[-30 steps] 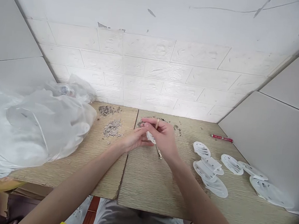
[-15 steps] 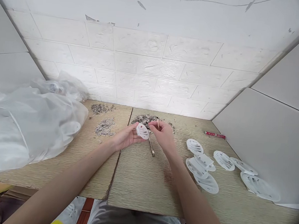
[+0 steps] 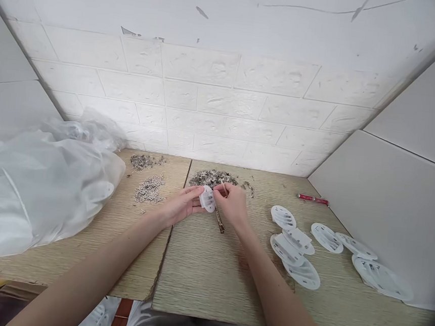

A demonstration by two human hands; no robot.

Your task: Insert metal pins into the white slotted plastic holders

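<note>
My left hand (image 3: 182, 206) grips a white round plastic disc (image 3: 207, 198) by its left side, with slots and small metal pieces showing on its face. At the disc's right edge, my right hand (image 3: 232, 204) is closed in a pinch. What lies between those fingertips is too small to make out. A slim metal tool (image 3: 219, 221) rests on the table below the hands, its upper end hidden behind the disc. Just behind the hands is a heap of small metal parts (image 3: 213, 177).
Two piles of tiny metal pieces (image 3: 150, 188) are on the left board. A large translucent plastic bag (image 3: 43, 188) bulges at far left. Several white discs (image 3: 302, 273) lie to the right, some overlapping. A red pen-like object (image 3: 312, 198) sits near the right panel.
The disc has turned and tilted in my left hand. My right hand has shifted slightly left and down, closer against the disc's edge. The whole view has tipped a little.
</note>
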